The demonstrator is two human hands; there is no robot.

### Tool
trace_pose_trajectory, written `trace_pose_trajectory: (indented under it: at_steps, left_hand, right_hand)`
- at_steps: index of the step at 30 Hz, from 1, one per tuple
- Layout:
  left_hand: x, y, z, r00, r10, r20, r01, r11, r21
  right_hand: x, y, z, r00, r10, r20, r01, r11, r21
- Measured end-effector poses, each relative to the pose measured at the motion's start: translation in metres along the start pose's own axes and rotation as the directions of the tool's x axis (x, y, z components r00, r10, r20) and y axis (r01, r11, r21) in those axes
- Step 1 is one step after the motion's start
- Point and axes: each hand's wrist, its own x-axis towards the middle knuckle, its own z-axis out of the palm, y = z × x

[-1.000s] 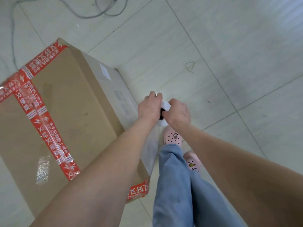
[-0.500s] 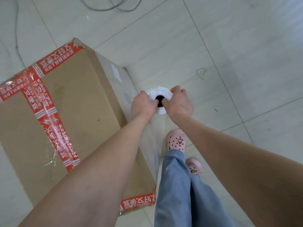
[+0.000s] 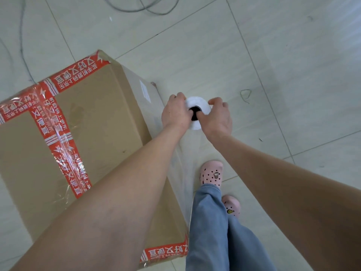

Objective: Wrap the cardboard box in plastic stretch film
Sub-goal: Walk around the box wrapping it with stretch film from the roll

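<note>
Head cam view from my end: the cardboard box (image 3: 93,133) sits on the tiled floor (image 3: 263,45), left of centre in the shot, sealed with red printed tape (image 3: 60,141) in a cross over the top and along the far and near edges. There's a small white label (image 3: 145,92) on its right side.

Both hands are together on the roll of stretch film (image 3: 199,103), which stands upright just off the box's right side, near the far corner. I'm looking straight down on its white end with the dark core hole in the middle. The left hand (image 3: 175,114) grips the rim from the box side with fingers curled over the edge. The right hand (image 3: 217,118) grips the opposite rim, its fingers curled over the far edge (I can't tell how far down the roll either hand reaches).

A clear sheet of film (image 3: 185,163) runs from under the roll back along the box's right side toward the near corner, shiny and a bit wrinkled. Whether it's touching the cardboard the whole way, I can't make out.

The person's jeans (image 3: 209,222) and pink clogs (image 3: 212,174) are just beside that film, to the right of the box. A grey cable (image 3: 140,8) loops across the floor at the top, and a small bit of string (image 3: 245,94) lies right of the hands.
</note>
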Motion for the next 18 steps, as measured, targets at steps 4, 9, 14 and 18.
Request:
trace_pose_trajectory:
  at_steps: [4, 9, 14, 18]
  left_hand:
    - [0.01, 0.001, -0.007, 0.99, 0.132, 0.051, -0.136, 0.987, 0.084]
    - [0.022, 0.0, -0.016, 0.978, 0.186, 0.096, -0.198, 0.972, 0.13]
    - [0.031, 0.003, -0.018, 0.985, 0.123, 0.121, -0.144, 0.972, 0.187]
    - [0.032, 0.006, -0.023, 0.995, -0.005, 0.102, -0.001, 0.998, 0.059]
  right_hand:
    - [0.005, -0.012, -0.002, 0.999, 0.006, 0.038, -0.007, 1.0, 0.004]
    - [0.017, -0.029, -0.004, 0.989, -0.108, 0.096, 0.123, 0.98, -0.158]
    - [0.028, -0.036, -0.006, 0.955, -0.248, 0.161, 0.286, 0.912, -0.294]
    - [0.041, -0.051, -0.016, 0.9, -0.348, 0.261, 0.429, 0.81, -0.399]
